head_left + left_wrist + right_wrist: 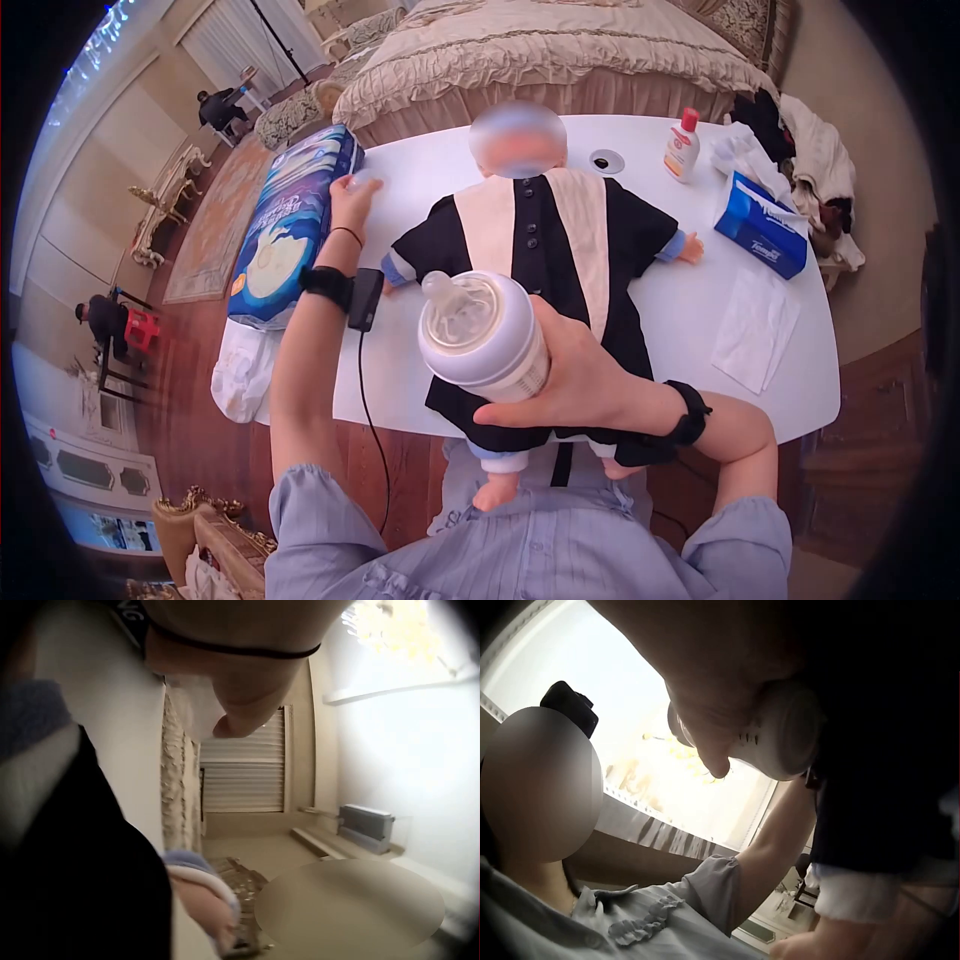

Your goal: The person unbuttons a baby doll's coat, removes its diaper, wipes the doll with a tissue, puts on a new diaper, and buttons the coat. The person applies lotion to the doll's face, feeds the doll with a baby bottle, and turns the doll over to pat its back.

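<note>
My right hand grips a baby bottle around its body, thumb on the near side. The bottle's clear teat is uncovered and tilts toward the upper left. Beneath it a doll in a black outfit with cream panels lies on its back on the white table, feet toward me. Out at the left, my left hand holds a clear bottle cap in its fingers. That translucent cap shows beside the thumb in the left wrist view.
A blue diaper pack lies along the left table edge, with a crumpled white cloth below it. At the right are a lotion bottle with a red cap, a blue tissue pack and a flat white tissue. A bed stands behind.
</note>
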The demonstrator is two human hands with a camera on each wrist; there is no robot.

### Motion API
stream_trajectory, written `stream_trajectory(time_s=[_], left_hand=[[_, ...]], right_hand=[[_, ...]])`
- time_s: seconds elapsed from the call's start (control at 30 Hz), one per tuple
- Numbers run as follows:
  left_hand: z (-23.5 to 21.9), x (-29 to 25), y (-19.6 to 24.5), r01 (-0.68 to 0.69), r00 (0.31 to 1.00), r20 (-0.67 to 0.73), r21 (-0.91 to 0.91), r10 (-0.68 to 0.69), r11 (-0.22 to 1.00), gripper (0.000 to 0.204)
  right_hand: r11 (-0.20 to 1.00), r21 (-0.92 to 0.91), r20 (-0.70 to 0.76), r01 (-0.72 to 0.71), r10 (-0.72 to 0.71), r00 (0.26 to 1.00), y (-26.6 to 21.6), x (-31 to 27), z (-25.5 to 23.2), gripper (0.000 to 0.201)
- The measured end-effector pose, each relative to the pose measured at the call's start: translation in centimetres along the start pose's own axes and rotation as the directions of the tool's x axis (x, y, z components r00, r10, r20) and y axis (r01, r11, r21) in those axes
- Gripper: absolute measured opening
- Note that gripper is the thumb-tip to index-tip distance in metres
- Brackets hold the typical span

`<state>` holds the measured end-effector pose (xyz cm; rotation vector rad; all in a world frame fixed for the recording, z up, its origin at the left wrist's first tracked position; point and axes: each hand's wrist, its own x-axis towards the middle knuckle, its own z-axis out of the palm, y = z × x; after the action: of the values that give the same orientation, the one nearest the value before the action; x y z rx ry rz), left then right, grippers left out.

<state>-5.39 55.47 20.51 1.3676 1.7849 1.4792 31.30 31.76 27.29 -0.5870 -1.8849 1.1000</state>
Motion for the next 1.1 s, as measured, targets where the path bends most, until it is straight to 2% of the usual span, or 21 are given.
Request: stream_trajectory(time_s=[0.03,0.07,0.13,0.23,0.37,0.43,0.47,0.5,0.53,0.57,0.6,0.67,0.73,0.77,0.83,0.87,0.9,0.97,1.03,1.1], left_hand=[[0.5,0.1,-0.5,0.042,0.997,-0.076,0.169,-0.03,0.985,0.063],[0.7,0.1,-1.0,0.045,0.996,-0.078,0.165,-0.033,0.985,0.063],[1.0,-0.3,-1.8,-0.133,0.99,0.02,0.506,0.142,0.852,0.066],[1.4,-0.5,-2.0,-0.079,0.996,-0.003,0.519,0.094,0.851,0.068],[1.3,-0.5,-2.3,-0.082,0.995,-0.008,0.503,0.099,0.86,0.074],[1.6,-0.8,-2.7,-0.213,0.952,-0.068,0.551,0.298,0.807,0.066],[1.7,-1.7,-1.6,-0.205,0.954,-0.074,0.551,0.292,0.809,0.066],[1.6,-2.8,-0.5,-0.264,0.941,-0.122,0.318,0.316,0.911,0.057],[1.5,-4.4,1.6,-0.321,0.928,-0.178,0.066,0.328,0.945,0.048],[1.0,-7.4,4.2,-0.259,0.958,-0.168,-0.15,0.233,0.954,0.037],[0.4,-11.2,6.5,-0.183,0.98,-0.14,-0.358,0.141,0.916,0.027],[-0.5,-17.0,7.6,-0.02,0.997,-0.07,-0.65,-0.034,0.76,0.02],[-1.7,-21.4,7.4,0.178,0.977,0.056,-0.749,-0.207,0.638,0.021],[-1.9,-22.5,7.0,0.177,0.975,0.048,-0.752,-0.215,0.635,0.021],[-1.8,-24.1,6.1,0.473,0.859,0.293,-0.766,-0.42,0.435,0.026],[-1.5,-24.0,5.5,0.561,0.801,0.385,-0.752,-0.459,0.347,0.035],[-1.1,-23.9,5.1,0.551,0.803,0.376,-0.762,-0.462,0.339,0.035],[-0.2,-23.2,4.7,0.596,0.747,0.469,-0.787,-0.471,0.16,0.041],[0.5,-22.4,4.5,0.613,0.739,0.504,-0.778,-0.446,0.136,0.045],[1.6,-21.8,3.6,0.663,0.733,0.593,-0.734,-0.334,0.15,0.047]], right_hand=[[1.0,-0.002,0.006,0.001,-0.001,1.0,0.1,0.1,0.0,0.078],[1.0,0.001,0.003,0.001,-0.001,1.0,0.2,0.1,0.0,0.079],[1.0,0.002,0.006,-0.003,0.003,1.0,0.3,0.1,0.0,0.079],[1.0,-0.009,0.017,-0.014,0.014,1.0,0.2,0.2,0.0,0.079],[1.0,-0.008,0.021,-0.003,0.003,1.0,0.2,0.2,0.1,0.081],[1.0,-0.02,0.02,0.0,0.0,1.0,0.1,0.2,0.0,0.082],[1.0,-0.008,0.017,-0.004,0.004,1.0,0.1,0.1,0.0,0.083],[1.0,0.004,0.017,-0.008,0.008,1.0,0.0,0.1,-0.1,0.084],[1.0,0.004,0.027,-0.009,0.009,1.0,0.0,0.1,-0.2,0.084],[1.0,0.0,0.036,-0.004,0.004,0.999,0.0,0.3,-0.6,0.084],[1.0,-0.004,0.044,-0.001,0.001,0.999,0.0,0.3,-1.0,0.085],[0.999,-0.044,0.011,0.03,-0.03,0.999,0.0,0.5,-2.0,0.086],[0.987,-0.149,-0.049,0.054,-0.062,0.997,0.0,0.7,-3.0,0.085],[0.988,-0.148,-0.037,0.053,-0.059,0.998,0.1,0.8,-3.5,0.085],[0.972,-0.234,-0.118,-0.034,0.007,0.993,0.2,1.3,-4.5,0.085],[0.969,-0.245,-0.14,-0.011,-0.024,0.99,0.5,1.6,-4.9,0.084],[0.969,-0.248,-0.123,-0.004,-0.027,0.992,0.6,1.9,-5.1,0.084],[0.949,-0.309,-0.242,-0.066,-0.011,0.97,1.0,2.4,-5.5,0.083],[0.946,-0.316,-0.246,-0.065,-0.016,0.969,2.1,2.6,-5.8,0.079],[0.984,-0.142,-0.304,-0.104,0.057,0.951,3.5,2.6,-5.9,0.077]])
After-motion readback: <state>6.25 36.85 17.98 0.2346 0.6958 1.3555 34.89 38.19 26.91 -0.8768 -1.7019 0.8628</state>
